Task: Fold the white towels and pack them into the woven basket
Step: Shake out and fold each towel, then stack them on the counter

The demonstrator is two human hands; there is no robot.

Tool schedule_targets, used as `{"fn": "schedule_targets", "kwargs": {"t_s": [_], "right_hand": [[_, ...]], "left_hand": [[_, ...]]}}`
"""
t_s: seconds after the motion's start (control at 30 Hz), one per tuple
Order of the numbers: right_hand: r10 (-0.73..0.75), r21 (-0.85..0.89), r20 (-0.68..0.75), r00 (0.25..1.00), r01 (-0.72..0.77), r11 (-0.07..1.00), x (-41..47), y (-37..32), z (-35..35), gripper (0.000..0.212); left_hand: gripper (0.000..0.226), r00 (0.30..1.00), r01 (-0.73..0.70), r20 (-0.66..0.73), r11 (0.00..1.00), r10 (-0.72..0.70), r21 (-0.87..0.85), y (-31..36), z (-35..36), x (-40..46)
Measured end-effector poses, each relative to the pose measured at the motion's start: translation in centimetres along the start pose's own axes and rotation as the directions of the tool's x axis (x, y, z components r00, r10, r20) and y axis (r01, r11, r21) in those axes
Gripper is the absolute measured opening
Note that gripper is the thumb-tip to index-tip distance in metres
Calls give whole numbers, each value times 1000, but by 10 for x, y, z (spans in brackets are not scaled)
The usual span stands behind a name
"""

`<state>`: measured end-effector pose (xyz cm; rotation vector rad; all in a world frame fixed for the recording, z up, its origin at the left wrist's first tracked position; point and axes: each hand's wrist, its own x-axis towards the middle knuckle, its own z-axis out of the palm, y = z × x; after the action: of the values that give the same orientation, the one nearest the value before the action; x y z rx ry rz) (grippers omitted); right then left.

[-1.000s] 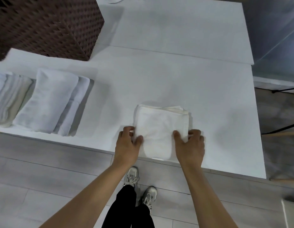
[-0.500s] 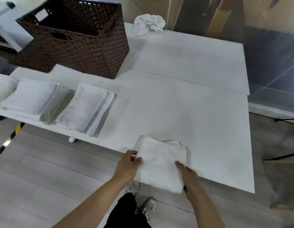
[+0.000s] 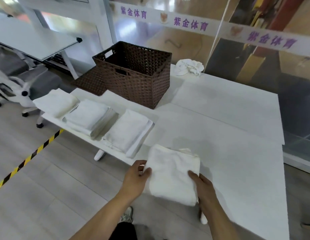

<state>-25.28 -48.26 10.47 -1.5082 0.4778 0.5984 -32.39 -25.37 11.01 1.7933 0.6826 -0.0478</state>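
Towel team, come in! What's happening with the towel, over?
Both hands, left and right, hold folded towel at table edge. Basket open. Path clear.

Bright, even daylight; glare on glass wall (image 3: 185, 49); soft shadows; motion blur at left; wide-angle edge distortion.

Folded white towels: 4 total. 3 in a row at mid-left of frame – first (image 3: 56, 104), second (image 3: 89, 116), third (image 3: 127, 131) – plus 1 held towel (image 3: 173, 172) at lower centre. Crumpled towel (image 3: 189, 66): 1, upper centre-right. Woven basket (image 3: 135, 73): 1, upper centre; flat woven lid (image 3: 90, 82): 1. Hands: 2 – left hand (image 3: 136, 179), right hand (image 3: 203, 186). White tables (image 3: 228, 135): 2, abutted. Office chair (image 3: 15, 87): 1, far left.
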Motion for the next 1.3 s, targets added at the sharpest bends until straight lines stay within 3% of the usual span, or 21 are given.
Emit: {"fn": "schedule_targets", "kwargs": {"t_s": [0.17, 0.33, 0.6, 0.93, 1.13, 1.23, 1.3], "right_hand": [[8, 29, 126, 992, -12, 999, 7, -22, 48, 24], [-42, 48, 153, 987, 35, 998, 20, -33, 107, 30], [-76, -10, 1, 997, 76, 997, 55, -50, 217, 34], [-108, -155, -174, 979, 81, 985, 103, -66, 295, 11], [-84, -340, -236, 968, -1, 940, 133, -64, 308, 26], [-104, -398, -257, 961, -7, 917, 138, -58, 313, 51], [-267, -551, -289, 919, 68, 832, 136, -51, 315, 69]], "left_hand": [[15, 999, -42, -30, 997, 40, -59, 2, -49, 21], [18, 998, -48, -30, 997, 46, -58, -4, -98, 62], [21, 995, -91, 35, 995, 89, 40, -3, -178, 168], [22, 990, -75, 131, 981, 51, 180, 1, -221, 258], [38, 989, -19, 146, 967, -19, 254, -21, -215, 284], [61, 969, -198, 215, 895, 119, 399, -32, -214, 293], [62, 917, -399, 282, 708, 284, 583, -36, -212, 292]]}}
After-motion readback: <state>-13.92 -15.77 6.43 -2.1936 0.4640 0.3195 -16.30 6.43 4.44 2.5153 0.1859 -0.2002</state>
